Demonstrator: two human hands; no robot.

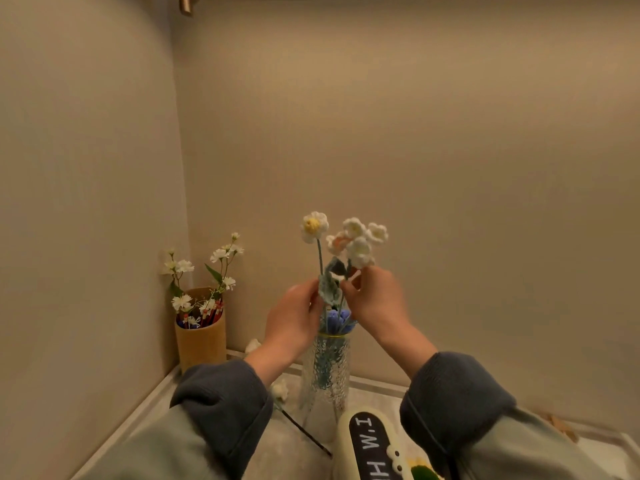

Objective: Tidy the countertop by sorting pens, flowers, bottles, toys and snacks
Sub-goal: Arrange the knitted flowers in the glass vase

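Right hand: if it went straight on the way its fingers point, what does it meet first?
The right hand points up-left, pinching the white flower cluster by its stem. Straight on it would first meet the grey-green crochet leaf held by the left hand, though depth is unclear.

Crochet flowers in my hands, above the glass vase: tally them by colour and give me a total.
white flower with a yellow centre: 1
plain white flowers: 3
peach-pink flower: 1
Total: 5
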